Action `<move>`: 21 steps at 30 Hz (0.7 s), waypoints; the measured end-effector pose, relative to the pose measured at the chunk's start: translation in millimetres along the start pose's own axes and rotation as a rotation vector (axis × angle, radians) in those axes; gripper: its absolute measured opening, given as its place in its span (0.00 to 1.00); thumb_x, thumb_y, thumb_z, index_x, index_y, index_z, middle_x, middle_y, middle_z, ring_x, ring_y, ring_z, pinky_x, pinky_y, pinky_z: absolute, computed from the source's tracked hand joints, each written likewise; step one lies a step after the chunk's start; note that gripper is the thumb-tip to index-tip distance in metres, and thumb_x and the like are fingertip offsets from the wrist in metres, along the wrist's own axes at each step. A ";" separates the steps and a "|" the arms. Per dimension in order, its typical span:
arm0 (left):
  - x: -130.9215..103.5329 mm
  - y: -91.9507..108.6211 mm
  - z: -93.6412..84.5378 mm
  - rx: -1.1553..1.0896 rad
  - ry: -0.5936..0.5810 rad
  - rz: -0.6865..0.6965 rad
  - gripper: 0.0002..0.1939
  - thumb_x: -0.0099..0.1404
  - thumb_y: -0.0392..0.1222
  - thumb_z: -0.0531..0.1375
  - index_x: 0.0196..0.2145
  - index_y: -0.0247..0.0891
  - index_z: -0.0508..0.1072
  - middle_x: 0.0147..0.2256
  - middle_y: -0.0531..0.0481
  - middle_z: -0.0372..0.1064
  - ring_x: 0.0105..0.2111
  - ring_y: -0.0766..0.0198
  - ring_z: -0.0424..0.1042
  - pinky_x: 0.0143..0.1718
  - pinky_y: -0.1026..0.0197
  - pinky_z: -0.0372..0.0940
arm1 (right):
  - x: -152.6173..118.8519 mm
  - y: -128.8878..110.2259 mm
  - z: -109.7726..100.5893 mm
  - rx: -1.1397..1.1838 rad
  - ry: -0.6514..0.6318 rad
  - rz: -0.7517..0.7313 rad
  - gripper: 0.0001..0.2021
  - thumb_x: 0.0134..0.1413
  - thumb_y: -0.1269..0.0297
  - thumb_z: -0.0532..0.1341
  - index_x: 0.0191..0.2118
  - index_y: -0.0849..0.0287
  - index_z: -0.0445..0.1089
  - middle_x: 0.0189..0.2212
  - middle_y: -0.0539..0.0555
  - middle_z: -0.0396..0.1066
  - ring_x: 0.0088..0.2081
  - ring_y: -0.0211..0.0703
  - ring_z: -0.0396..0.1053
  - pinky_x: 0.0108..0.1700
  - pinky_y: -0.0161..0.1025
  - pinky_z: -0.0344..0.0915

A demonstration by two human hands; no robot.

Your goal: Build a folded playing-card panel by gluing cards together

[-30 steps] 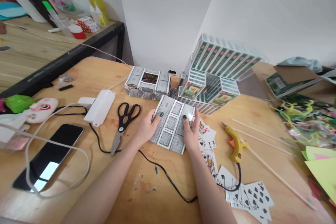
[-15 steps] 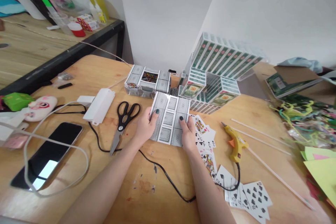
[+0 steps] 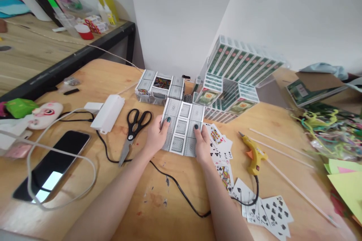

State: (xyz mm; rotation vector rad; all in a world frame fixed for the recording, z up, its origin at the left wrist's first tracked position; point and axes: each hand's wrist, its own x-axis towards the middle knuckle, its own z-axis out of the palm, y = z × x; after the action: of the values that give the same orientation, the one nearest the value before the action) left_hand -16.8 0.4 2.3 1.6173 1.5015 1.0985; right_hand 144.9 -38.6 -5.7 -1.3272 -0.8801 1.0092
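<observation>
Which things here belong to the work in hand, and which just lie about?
Likely in the work:
card panel, in left hand and right hand
card-covered box
loose playing cards
yellow glue gun
possibly scissors and stacked green boxes

Apparently lying about:
smartphone
yellow paper
plastic cup

Soft, even indoor light for you, with one hard glare and smeared, stretched margins.
Your black-handled scissors (image 3: 130,138) read fairly crisp, and just right of them the fine print on your playing-card panel (image 3: 181,127) goes slightly soft; left of them, a white rectangle of reflected light glares off your smartphone (image 3: 51,165). Shadows on the wooden tabletop (image 3: 175,211) are pale; far right of the scissors, the tangled coloured strands (image 3: 328,130) blur and stretch.
</observation>
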 end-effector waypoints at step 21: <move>-1.6 5.0 0.5 0.109 0.018 0.023 0.05 0.64 0.42 0.50 0.35 0.41 0.63 0.27 0.52 0.65 0.28 0.62 0.67 0.30 0.63 0.62 | -1.7 -4.8 1.7 -0.293 0.049 -0.261 0.22 0.61 0.53 0.50 0.57 0.57 0.58 0.55 0.60 0.61 0.57 0.48 0.57 0.57 0.48 0.55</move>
State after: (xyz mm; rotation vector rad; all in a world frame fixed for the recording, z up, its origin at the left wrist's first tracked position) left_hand -14.1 -1.7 6.3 1.7069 1.5821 1.0622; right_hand 143.1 -39.5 -0.7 -1.4284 -1.1622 0.6598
